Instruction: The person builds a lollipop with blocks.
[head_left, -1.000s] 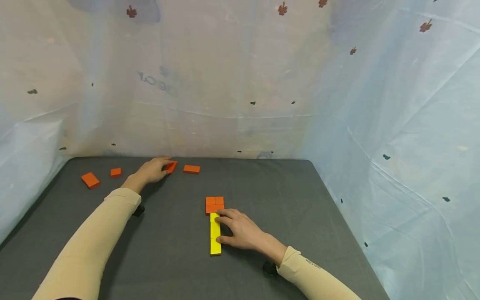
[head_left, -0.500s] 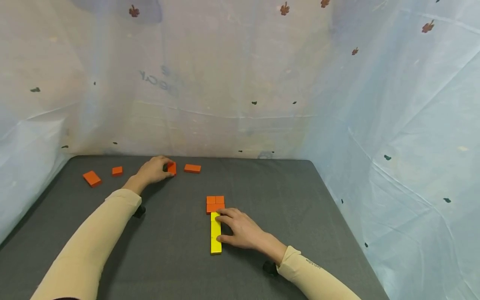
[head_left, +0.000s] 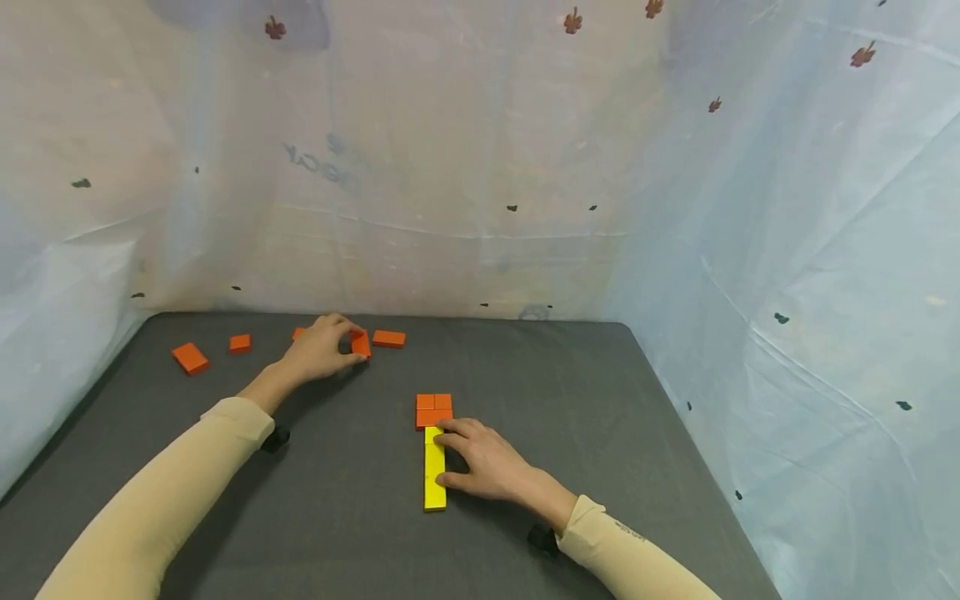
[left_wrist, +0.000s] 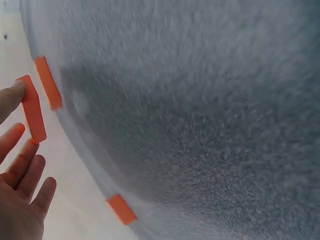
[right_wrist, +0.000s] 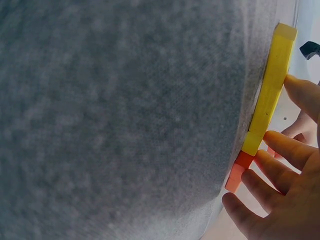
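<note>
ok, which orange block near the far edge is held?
The orange rectangular block pinched by the left hand, immediately left of the rightmost far-edge orange block in the head view; the others rest unheld on the dark grey table.

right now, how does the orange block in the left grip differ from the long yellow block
The orange block is shorter than the yellow block. The left grip holds the orange block, while the yellow block lies on the table. Both have straight edges.
</note>
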